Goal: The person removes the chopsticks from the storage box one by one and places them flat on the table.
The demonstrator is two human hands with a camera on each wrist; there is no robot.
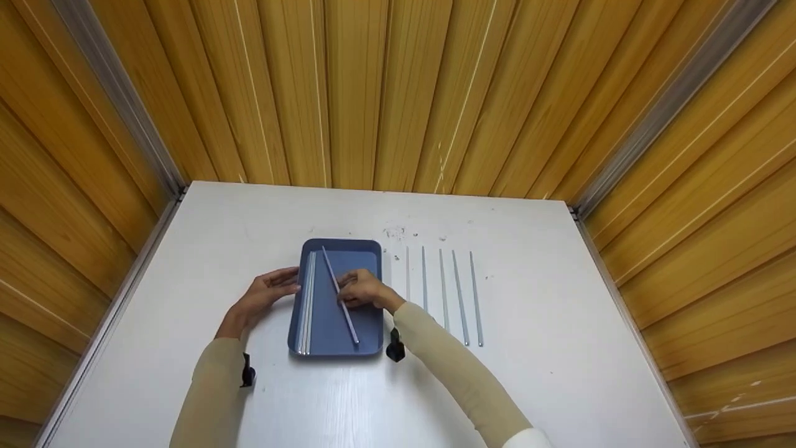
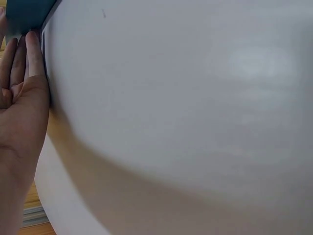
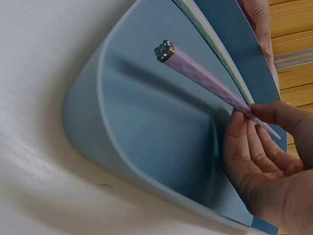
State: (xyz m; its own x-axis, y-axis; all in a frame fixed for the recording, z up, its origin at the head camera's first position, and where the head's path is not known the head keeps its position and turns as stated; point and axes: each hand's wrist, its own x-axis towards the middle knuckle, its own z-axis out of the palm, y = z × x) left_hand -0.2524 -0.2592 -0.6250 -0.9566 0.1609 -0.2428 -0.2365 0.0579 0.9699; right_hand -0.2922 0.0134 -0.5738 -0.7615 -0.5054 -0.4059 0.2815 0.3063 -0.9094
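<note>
My right hand [image 1: 362, 288] pinches a pale purple chopstick [image 1: 348, 322] between thumb and fingers, above the blue tray [image 1: 367, 253]. In the right wrist view this chopstick [image 3: 200, 77] slants over the tray floor, its patterned dark end towards the camera. Pale chopsticks [image 1: 307, 305] lie side by side along the tray's left wall. At the outer left side of the tray is my left hand [image 1: 264, 295], fingers extended and fingertips against the wall. The left wrist view catches only part of that hand [image 2: 24, 107], beside a corner of the tray [image 2: 29, 14].
To the right of the tray, several chopsticks [image 1: 476, 305] lie spaced in a row on the white table [image 1: 547, 373]; my right forearm covers the lower ends of some. Small dark marks [image 1: 396, 233] dot the surface behind the tray. Wood-patterned panels [image 1: 354, 93] enclose the table.
</note>
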